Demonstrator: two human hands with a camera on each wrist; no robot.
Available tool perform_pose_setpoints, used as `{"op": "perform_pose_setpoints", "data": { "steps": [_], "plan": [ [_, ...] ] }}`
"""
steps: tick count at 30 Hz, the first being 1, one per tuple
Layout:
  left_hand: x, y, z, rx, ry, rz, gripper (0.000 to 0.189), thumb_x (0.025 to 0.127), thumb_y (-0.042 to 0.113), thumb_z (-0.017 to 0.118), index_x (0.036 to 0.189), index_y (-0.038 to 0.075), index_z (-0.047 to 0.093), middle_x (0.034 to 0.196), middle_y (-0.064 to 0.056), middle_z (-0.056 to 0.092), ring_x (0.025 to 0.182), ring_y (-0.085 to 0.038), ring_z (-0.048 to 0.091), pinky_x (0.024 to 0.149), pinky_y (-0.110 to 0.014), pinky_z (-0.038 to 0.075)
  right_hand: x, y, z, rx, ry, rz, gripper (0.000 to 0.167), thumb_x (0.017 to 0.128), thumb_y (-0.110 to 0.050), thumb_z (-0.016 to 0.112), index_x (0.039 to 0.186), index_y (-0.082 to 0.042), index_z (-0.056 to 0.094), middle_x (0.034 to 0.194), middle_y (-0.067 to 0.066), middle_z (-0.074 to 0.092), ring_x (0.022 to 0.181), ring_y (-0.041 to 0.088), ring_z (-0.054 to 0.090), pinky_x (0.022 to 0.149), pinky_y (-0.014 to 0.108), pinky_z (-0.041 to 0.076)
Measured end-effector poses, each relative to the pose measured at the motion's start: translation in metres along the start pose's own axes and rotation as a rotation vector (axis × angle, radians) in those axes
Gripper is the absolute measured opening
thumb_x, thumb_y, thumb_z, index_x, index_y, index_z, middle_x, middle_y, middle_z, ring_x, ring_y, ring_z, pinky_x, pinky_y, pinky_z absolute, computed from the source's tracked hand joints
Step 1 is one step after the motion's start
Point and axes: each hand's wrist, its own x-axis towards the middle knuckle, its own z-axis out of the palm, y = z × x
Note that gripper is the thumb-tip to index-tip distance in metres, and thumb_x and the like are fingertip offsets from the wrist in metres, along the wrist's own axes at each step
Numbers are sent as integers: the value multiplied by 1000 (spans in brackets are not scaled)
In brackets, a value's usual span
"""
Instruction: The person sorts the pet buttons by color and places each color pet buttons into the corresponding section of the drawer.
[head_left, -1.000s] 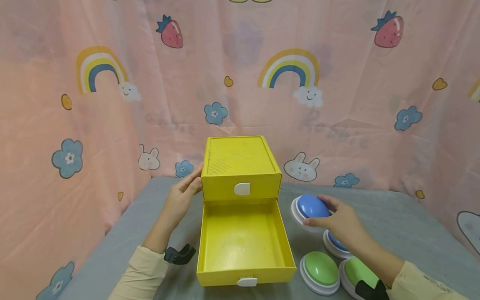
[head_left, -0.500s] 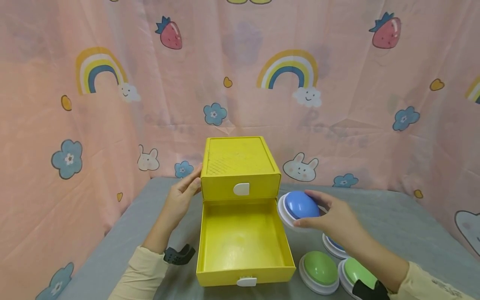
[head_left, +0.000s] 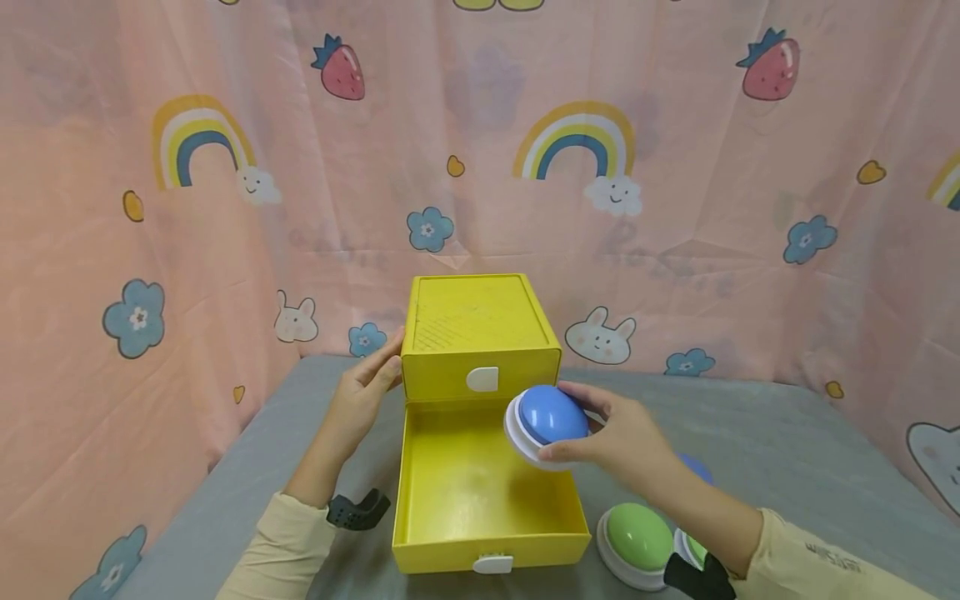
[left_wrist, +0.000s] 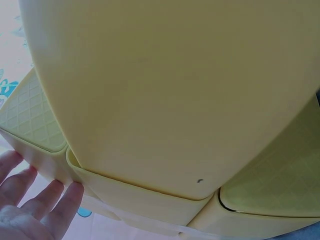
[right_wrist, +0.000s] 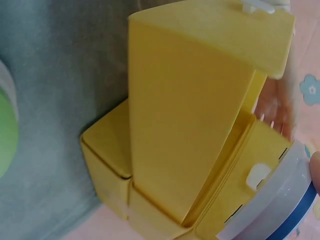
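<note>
A yellow drawer box (head_left: 480, 312) stands mid-table with a drawer (head_left: 487, 508) pulled out, nothing lying in it. In the wrist views this drawer sits between an upper and a lower section. The person's left hand (head_left: 362, 408) rests its fairly straight fingers (left_wrist: 64, 205) against the left side of the box. Over the drawer's right rear part, the right hand (head_left: 626, 437) pinches a blue domed push button (head_left: 551, 414) by its white base, tilted to the left. The base of that button also shows at the lower right of the right wrist view.
Right of the drawer, a green domed button (head_left: 640, 536) lies on the grey table (head_left: 810, 475). Another green button (head_left: 696, 548) and a second blue button (head_left: 697, 467) are mostly hidden by the right forearm. A pink patterned curtain (head_left: 480, 167) hangs behind.
The right hand has carried the blue button leftward, from beside the box to over the drawer. The left hand and drawer box have stayed in place.
</note>
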Motion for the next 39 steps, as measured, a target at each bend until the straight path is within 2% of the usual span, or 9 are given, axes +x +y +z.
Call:
{"op": "perform_pose_setpoints", "data": {
  "steps": [6,12,21,32,39],
  "plan": [
    [0,0,0,2,0,4,51,105,38,49,153,25,39,162,11,30,149,-14,32,113,-39,45,3,-9,17,25,-40,-21,87,70,-23,92,145,-8,51,150,22,47,135,43,49,107,52,49],
    [1,-1,0,17,1,19,51,106,35,47,154,23,38,164,3,30,150,-20,33,113,-43,44,7,-16,35,41,-46,-39,80,67,-19,93,138,-8,59,143,19,56,130,40,56,105,51,51],
    [1,-1,1,2,11,-4,52,105,36,49,154,22,40,164,0,31,149,-20,34,114,-46,43,10,-20,66,-43,-35,-42,78,61,-18,96,132,-9,65,132,11,65,117,29,65,102,47,54],
    [0,-1,0,-7,18,6,49,106,31,47,153,19,41,163,2,31,150,-19,32,115,-47,43,9,-19,85,-106,-140,-76,82,61,-22,96,134,-9,63,132,13,65,114,28,64,102,51,53],
    [1,0,1,-3,15,1,50,106,33,48,153,19,41,162,3,32,150,-20,33,115,-49,42,10,-17,92,-128,-173,-121,84,61,-23,96,135,-5,61,133,15,64,114,29,63,101,52,53]
  ]
}}
